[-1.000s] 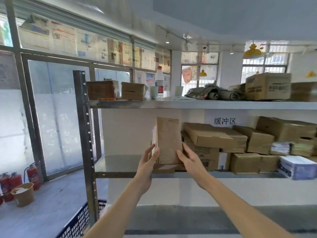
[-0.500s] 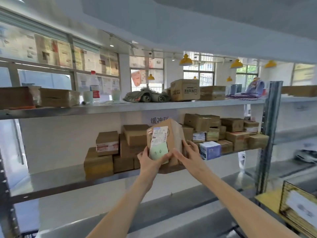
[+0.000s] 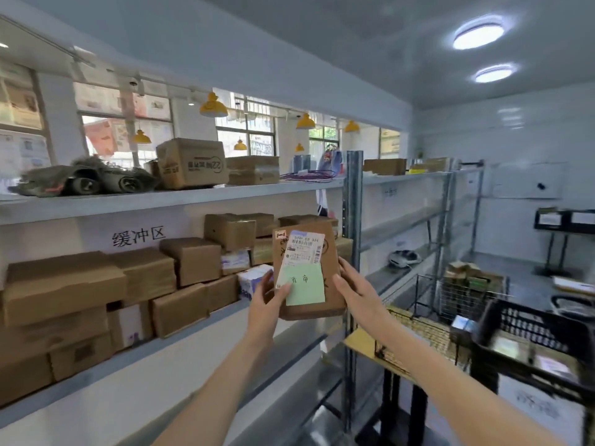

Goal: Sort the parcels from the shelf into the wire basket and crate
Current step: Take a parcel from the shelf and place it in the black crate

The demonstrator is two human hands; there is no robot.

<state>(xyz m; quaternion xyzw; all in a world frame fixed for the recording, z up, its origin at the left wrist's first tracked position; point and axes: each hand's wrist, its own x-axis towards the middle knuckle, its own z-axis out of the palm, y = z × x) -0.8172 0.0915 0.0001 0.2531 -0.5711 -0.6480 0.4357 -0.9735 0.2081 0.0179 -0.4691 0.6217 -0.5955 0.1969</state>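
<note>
While one parcel (image 3: 309,268) was held upright off the shelf (image 3: 193,326), sorting was part done.
Left hand (image 3: 269,300) and right hand (image 3: 354,288) each had a grip on its sides, label facing the camera. Wire basket (image 3: 463,294) and crate (image 3: 531,329), to the right, already held parcels; many boxes (image 3: 96,300) remained shelved.

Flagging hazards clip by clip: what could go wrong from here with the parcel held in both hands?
1. The parcel is held upright by its edges between the left hand and right hand; a loose grip could drop it.
2. The black crate and wire basket sit adjacent, so missorting seems possible.
</note>
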